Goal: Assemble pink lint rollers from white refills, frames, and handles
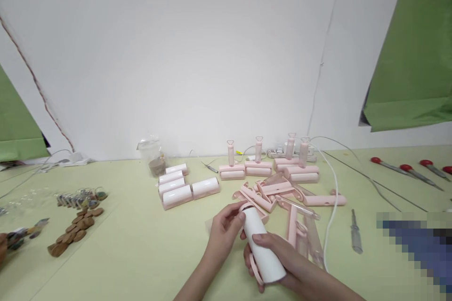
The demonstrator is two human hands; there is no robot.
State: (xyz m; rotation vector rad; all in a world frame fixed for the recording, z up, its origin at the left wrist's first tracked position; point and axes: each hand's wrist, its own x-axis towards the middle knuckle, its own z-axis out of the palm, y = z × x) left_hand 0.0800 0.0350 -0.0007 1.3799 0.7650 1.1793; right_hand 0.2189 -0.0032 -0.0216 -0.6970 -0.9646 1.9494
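Note:
A white sticky-paper roll (263, 247) lies slanted between my two hands, against a curved pink lint roller frame (254, 268). My left hand (228, 225) pinches the pink end at the roll's upper tip. Wrapped round the roll and frame from below is my right hand (270, 249), its thumb on the white paper. Just beyond them, several loose pink lint roller parts (277, 188) lie in a heap with clear plastic pieces. Several white refill rolls (177, 196) lie to the left. Behind the heap, pink lint rollers (259, 168) stand with their handles up.
A screwdriver (356, 233) and red-handled tools (406, 169) lie at right. A white cable (330, 225) crosses the table (148, 254). Brown discs (76, 230) and metal rings (79, 199) lie at left, and a plastic bag (150, 153) stands by the wall.

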